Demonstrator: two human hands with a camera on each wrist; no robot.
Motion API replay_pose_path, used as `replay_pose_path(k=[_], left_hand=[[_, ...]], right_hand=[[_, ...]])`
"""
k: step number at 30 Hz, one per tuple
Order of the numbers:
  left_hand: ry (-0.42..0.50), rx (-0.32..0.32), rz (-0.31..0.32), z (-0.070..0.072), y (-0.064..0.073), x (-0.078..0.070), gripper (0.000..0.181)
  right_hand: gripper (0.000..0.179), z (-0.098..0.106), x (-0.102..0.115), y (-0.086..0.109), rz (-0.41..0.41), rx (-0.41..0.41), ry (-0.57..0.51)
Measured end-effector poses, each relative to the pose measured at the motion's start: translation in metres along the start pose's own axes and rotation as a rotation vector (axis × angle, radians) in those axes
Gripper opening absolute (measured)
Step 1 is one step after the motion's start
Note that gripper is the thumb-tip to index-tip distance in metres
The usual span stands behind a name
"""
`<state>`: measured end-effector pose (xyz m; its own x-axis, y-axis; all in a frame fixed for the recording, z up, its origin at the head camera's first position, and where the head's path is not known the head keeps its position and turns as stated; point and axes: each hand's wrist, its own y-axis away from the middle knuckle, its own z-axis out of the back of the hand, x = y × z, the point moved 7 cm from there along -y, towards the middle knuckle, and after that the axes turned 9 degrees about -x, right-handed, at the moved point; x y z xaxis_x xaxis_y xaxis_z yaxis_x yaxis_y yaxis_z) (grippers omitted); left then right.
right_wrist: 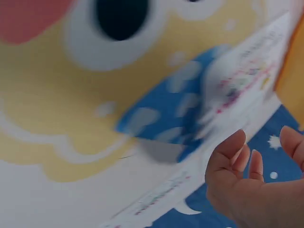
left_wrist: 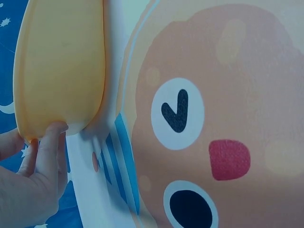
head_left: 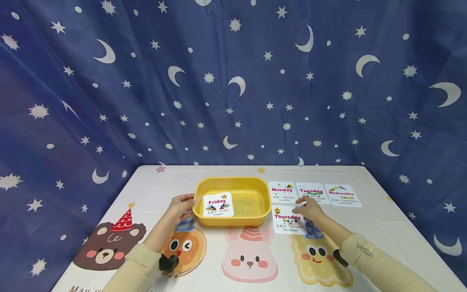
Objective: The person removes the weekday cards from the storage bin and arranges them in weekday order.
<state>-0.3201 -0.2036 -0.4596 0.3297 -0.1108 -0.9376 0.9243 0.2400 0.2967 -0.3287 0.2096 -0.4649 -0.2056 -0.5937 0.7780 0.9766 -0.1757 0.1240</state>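
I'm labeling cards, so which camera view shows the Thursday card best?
The head view: it shows the Thursday card nearly whole, with its large title readable. The right wrist view shows it slanted and blurred, text unreadable; the left wrist view doesn't show it.

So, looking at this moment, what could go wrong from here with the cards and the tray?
The right hand is close to the Thursday card and Tuesday card; a brush could knock either askew.

The left hand grips the yellow tray, whose right end sits close to the Monday card; a push rightward might bump it.

A sharp tug might also slide the Friday card inside.
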Motion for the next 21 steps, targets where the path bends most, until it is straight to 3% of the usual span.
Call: replay_pose_path(k=[6,12,17,21], left_hand=[[-0.006,-0.015,0.009,0.000,0.000,0.001,0.040],[-0.001,-0.014,0.009,0.000,0.000,0.001,0.041],[-0.004,-0.021,0.020,0.002,0.000,0.002,0.041],[-0.004,-0.023,0.022,0.001,-0.001,0.003,0.040]], right_hand=[[0.032,-0.001,0.023,0.002,0.032,-0.013,-0.096],[0.030,-0.005,0.057,0.009,0.118,-0.013,-0.144],[0.022,-0.031,0.104,0.017,0.260,0.021,-0.192],[0.022,-0.063,0.130,0.022,0.288,0.125,-0.170]])
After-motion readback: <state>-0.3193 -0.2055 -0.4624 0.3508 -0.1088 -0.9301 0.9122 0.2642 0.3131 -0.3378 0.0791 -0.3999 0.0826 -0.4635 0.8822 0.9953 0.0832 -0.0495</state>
